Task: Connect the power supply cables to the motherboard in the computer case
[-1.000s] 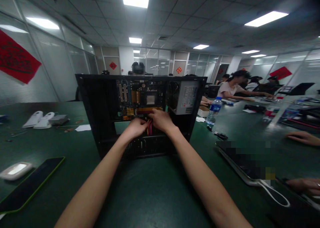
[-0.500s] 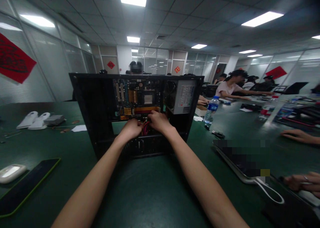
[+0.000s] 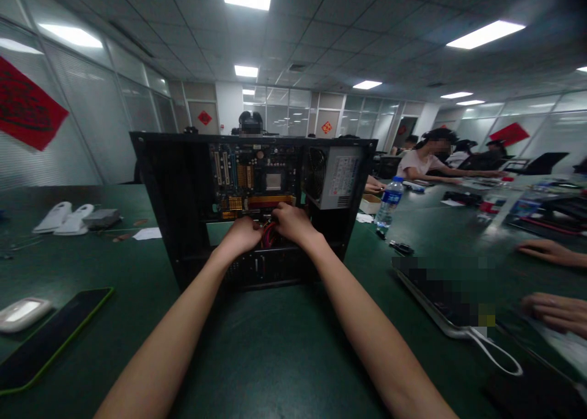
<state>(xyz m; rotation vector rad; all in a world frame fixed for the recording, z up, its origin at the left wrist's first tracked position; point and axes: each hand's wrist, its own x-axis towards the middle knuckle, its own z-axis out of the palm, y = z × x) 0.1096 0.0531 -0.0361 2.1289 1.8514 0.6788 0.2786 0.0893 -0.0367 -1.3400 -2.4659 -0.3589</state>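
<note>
An open black computer case (image 3: 172,202) stands upright on the green table (image 3: 257,358). Inside it are a motherboard (image 3: 252,169) and, at the upper right, a grey power supply (image 3: 340,177). Both hands reach into the lower middle of the case, beside a bundle of coloured cables (image 3: 268,234). The fingers of my left hand (image 3: 241,234) are closed at the left side of the bundle. Just right of it, my right hand (image 3: 293,224) is closed below the motherboard's lower edge. What the fingertips of either hand grip is too small to make out.
A water bottle (image 3: 389,202) and a small box (image 3: 369,203) stand right of the case. Further right lie a phone (image 3: 435,296) and another person's hands (image 3: 557,312). At left are a black pad (image 3: 55,339), a white device (image 3: 24,314) and a grey block (image 3: 101,218).
The view has shifted slightly, while both my hands stay in nearly the same place at the cables. Another person's hand at the lower right has moved up a little and flattened.
</note>
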